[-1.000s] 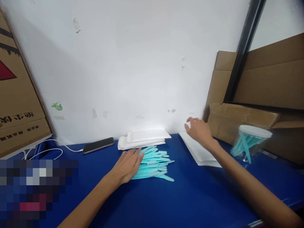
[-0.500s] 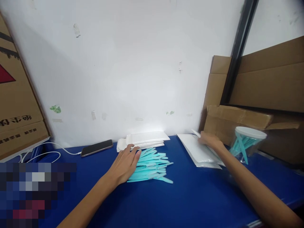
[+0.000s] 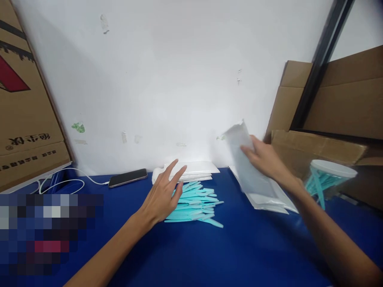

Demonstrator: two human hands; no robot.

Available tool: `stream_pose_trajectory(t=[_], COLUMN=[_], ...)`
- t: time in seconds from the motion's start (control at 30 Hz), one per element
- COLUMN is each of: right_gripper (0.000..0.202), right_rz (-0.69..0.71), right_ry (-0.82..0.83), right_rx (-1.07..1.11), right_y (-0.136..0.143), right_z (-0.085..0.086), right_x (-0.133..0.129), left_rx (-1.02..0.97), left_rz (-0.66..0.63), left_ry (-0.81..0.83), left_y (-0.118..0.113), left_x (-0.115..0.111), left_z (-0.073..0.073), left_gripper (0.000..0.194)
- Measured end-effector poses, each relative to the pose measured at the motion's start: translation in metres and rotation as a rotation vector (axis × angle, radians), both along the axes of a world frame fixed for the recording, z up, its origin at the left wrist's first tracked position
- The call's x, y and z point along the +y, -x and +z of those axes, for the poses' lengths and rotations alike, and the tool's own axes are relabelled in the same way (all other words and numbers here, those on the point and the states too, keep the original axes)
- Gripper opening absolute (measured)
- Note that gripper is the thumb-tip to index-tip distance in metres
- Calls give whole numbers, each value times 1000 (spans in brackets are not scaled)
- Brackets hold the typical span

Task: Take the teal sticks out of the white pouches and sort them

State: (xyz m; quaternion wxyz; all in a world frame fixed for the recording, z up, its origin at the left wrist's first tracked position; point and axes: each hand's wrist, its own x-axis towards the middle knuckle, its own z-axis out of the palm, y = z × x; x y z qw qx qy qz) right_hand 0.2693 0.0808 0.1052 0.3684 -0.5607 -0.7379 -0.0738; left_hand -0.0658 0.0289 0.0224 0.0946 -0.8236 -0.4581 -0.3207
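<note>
My left hand (image 3: 163, 191) is open with its fingers spread, just over the left end of a pile of slim turquoise plastic sticks (image 3: 199, 203). Its fingertips reach toward a stack of flat white packets (image 3: 197, 169) behind the pile. On the right, my right hand (image 3: 265, 157) pinches a flat white bag (image 3: 243, 159) between thumb and fingers, one end lifted and blurred by motion. Beneath this bag lie more flat white bags (image 3: 269, 203) on the blue table (image 3: 209, 255).
A clear tub with a white lid (image 3: 333, 168), holding turquoise sticks, stands at the right before cardboard boxes (image 3: 317, 147). A phone (image 3: 128, 177) on a white cable lies at the back left, near a printed carton (image 3: 32, 115). A white wall (image 3: 179, 79) closes the back.
My right hand has raised a white bag off the stack on the right. My left hand has lifted slightly and spread its fingers. The view has shifted a little.
</note>
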Motion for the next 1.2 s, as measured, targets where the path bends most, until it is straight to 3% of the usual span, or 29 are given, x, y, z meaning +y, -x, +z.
stream_pose_trajectory(t=[0.07,0.13,0.27,0.57,0.7,0.8,0.87,0.97,1.2], right_gripper=[42,48,57,59,57,47,50,60,56], right_rz=[279,490,733,704,722,740,793,870,865], right_ry=[102,334,751,1126,1238,1346,1426,1429,973], right_rx=[162,312,446,415,629,815,791,671,879], right_y=[19,34,49,49,46,38,29,16,20], right_z=[-7,-14,-21,-43,-45,-51,-56,-63,-57], right_x=[-6,-12,-24,-16,-16,-11,-4,8,17], left_rx=[47,61,-46,-823,-1083,-1243,-1373,-1551,-1676], left_rz=[-61,-103,-147,-290,-335,-272,-218,-190,-231], left_ry=[-85,-127,-22,593,646,638,649,665,670], left_y=[-4,-9,-21,-21,-22,-19,-13,-1,17], left_x=[-3,-7,-14,-1,5,10,14,20,26], left_z=[2,3,4,2,-4,-6,-6,-3,2], left_gripper=[53,54,53,45,50,36,30,31,41])
